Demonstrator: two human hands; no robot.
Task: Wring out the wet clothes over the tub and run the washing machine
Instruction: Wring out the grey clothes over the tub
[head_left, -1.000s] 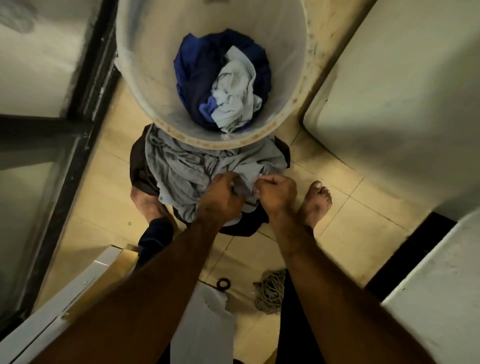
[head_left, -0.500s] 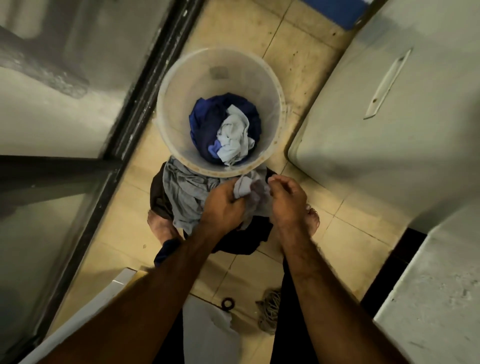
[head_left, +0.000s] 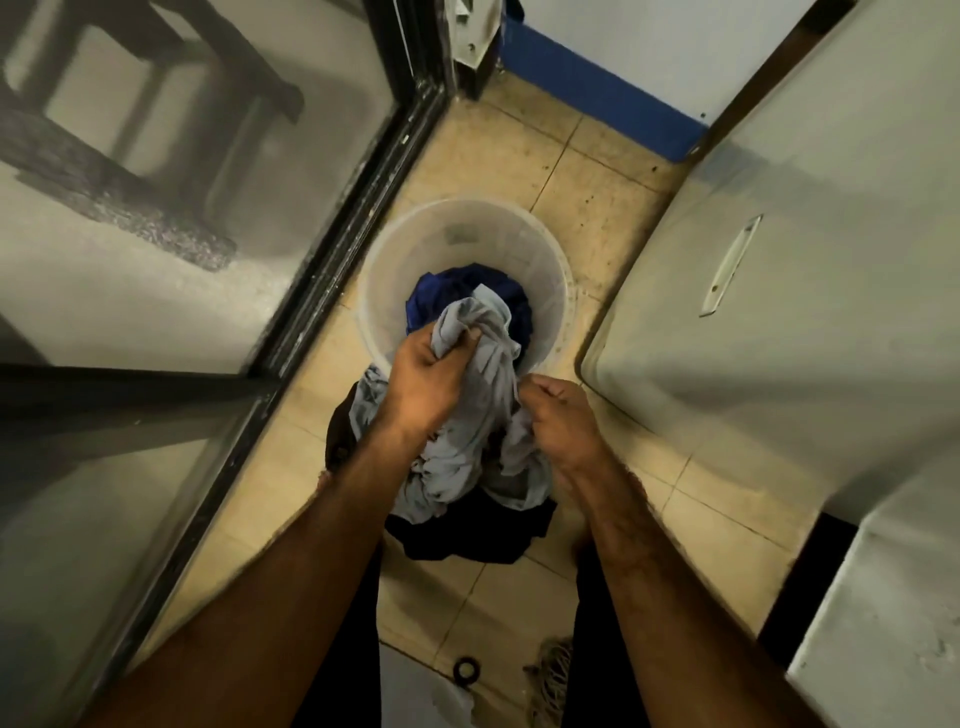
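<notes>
White metal fills the right side: a tall appliance (head_left: 779, 338) with a recessed handle, which I take to be the washing machine, though no controls or drum show. Nobody is touching it, so that half of the task looks not yet begun. A glass door (head_left: 156, 260) in a dark frame closes off the left, and a tiled floor (head_left: 597, 171) runs between the two. On the floor stands the tub (head_left: 457, 234), a pale translucent bucket with a blue cloth (head_left: 441, 291) lying in its bottom; whether that piece is already wrung I cannot tell. The grey garment (head_left: 467, 426) is the one in work. It is bunched and hangs from the near rim of the tub down over a dark cloth (head_left: 467, 535) heaped on the floor just outside it. The left hand (head_left: 423, 379) has its fingers curled tight round the upper bunch, which sits over the tub's near edge. The right hand (head_left: 558, 415) has its fingers closed on a lower fold, just beside the rim and outside it. By my reading the wringing is midway: one piece is gripped for a twist, at least the dark one is waiting, and then comes loading and starting the machine. A small black ring (head_left: 464, 670) lies on the tiles near the person's legs
</notes>
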